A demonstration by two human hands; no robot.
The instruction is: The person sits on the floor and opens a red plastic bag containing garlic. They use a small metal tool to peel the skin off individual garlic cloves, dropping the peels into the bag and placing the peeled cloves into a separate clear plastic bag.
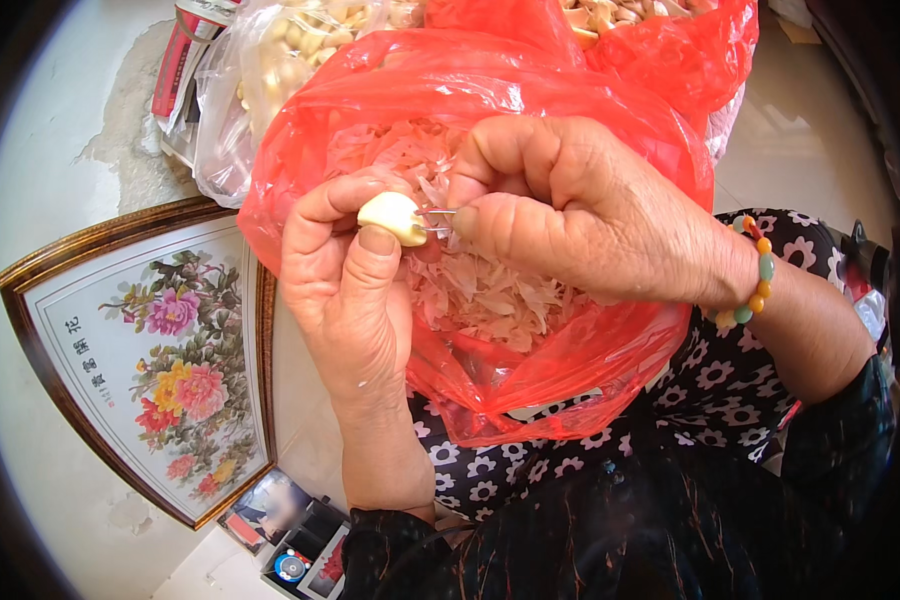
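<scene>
Between the thumb and fingers of my left hand [352, 277] is a peeled, cream-white garlic clove [388, 215]. My right hand [562, 210] pinches a small two-pronged metal tool [441, 212], mostly hidden by the fingers. Its thin prongs reach the clove's right side; how deep they go cannot be told. Beneath both hands an open red plastic bag [510, 390] rests on the lap, full of loose papery garlic skins [487, 300]. A beaded bracelet [763, 289] circles my right wrist.
Beyond the red bag, a clear plastic bag [221, 142] holds many pale cloves [319, 34]. Another red bag [667, 60] contains brownish unpeeled cloves [615, 11]. To the left, a framed flower picture [187, 375] leans by the wall. Patterned fabric [487, 469] covers my legs.
</scene>
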